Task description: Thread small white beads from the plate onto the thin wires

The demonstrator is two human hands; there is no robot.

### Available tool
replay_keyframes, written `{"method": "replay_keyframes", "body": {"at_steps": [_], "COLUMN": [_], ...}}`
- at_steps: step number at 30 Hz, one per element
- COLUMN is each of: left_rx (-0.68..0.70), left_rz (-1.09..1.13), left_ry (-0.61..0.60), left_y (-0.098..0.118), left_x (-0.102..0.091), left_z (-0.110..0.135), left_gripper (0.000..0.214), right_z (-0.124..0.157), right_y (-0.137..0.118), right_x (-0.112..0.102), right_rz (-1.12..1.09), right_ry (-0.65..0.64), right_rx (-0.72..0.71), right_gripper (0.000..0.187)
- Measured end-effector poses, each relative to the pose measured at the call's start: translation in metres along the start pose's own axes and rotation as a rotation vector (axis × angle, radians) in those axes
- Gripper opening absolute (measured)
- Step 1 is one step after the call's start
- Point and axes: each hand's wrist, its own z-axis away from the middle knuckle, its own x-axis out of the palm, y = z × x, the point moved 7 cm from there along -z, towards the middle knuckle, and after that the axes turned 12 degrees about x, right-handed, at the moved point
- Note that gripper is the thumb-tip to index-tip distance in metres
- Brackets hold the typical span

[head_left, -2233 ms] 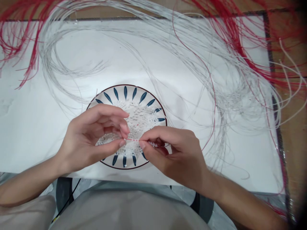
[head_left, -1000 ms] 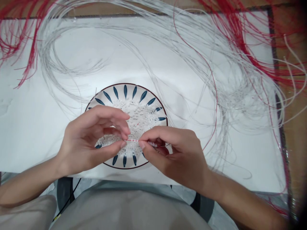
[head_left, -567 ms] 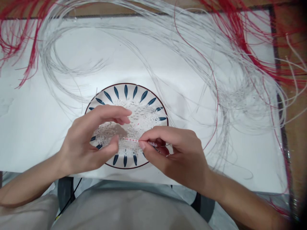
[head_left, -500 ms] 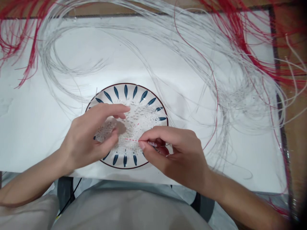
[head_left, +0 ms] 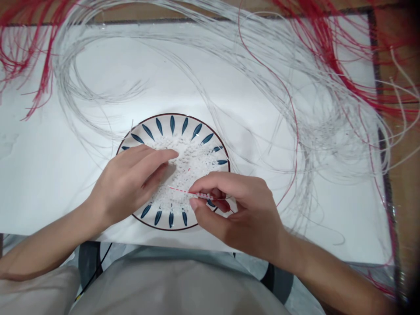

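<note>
A round white plate (head_left: 172,120) with blue petal marks and a brown rim holds a spread of tiny white beads (head_left: 183,175). My right hand (head_left: 243,210) is over its lower right side, thumb and forefinger closed on a thin thread (head_left: 179,189). The thread's red-and-white end points left over the beads, and several pale beads sit on it by the fingertips. Over the plate's left part, my left hand (head_left: 134,179) has its forefinger stretched out and its other fingers lowered toward the beads. Its thumb is hidden, and I see nothing held in it.
White strands (head_left: 157,39) arc across the back of the white table cover (head_left: 36,175) and tangle at right. Red strand ends hang in bunches at back left (head_left: 39,78) and back right (head_left: 324,39). One red strand (head_left: 293,105) curves down right of the plate.
My left hand has turned and lowered over the beads, and its thumb has gone out of sight. My right hand stays nearly still, and more of the beaded thread shows between its fingers.
</note>
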Motion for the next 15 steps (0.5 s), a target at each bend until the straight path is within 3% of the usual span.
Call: {"method": "replay_keyframes", "body": {"at_steps": [9,15], "left_rx": [0.128,0.096], "left_rz": [0.049,0.056], "left_ry": [-0.042,-0.033], "left_y": [0.0076,0.0057], "left_x": [0.0047,0.0052], "left_z": [-0.0021,0.0010], "left_gripper": [0.025,0.025], "right_z": [-0.0007,-0.0010], "right_y": [-0.0022,-0.0027], "right_x": [-0.0004,-0.0007], "right_rz": [-0.054,-0.061], "right_ry": [-0.003,0.006], "right_rx": [-0.027,-0.048], "right_gripper": [0.010,0.008]}}
